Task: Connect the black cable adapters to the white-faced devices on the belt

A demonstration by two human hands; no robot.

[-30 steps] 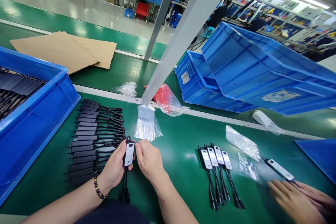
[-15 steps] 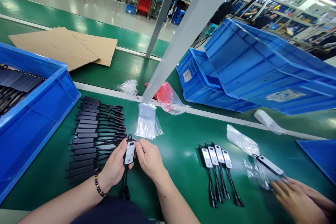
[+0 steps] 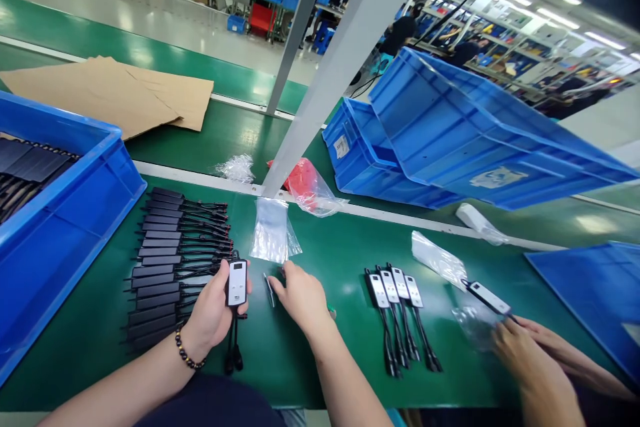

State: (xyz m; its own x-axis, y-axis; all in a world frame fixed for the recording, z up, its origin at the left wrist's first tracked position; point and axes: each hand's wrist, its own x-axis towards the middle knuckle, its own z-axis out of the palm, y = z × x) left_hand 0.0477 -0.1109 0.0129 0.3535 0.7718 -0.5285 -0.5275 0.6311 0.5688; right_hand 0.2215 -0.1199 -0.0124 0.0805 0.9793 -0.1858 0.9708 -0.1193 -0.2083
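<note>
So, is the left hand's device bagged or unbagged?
Unbagged: the device in the left hand and its cables show bare, no bag around them.

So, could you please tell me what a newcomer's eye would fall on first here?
Probably the tilted blue bin at the upper right, above a lower bin, and the blue box at the left edge with dark items inside. Next would likely come the pale post slanting across the upper middle, with a red-and-clear bag near its foot. Nearer, the left hand holds a light-faced gadget beside a row of dark gadgets.
</note>
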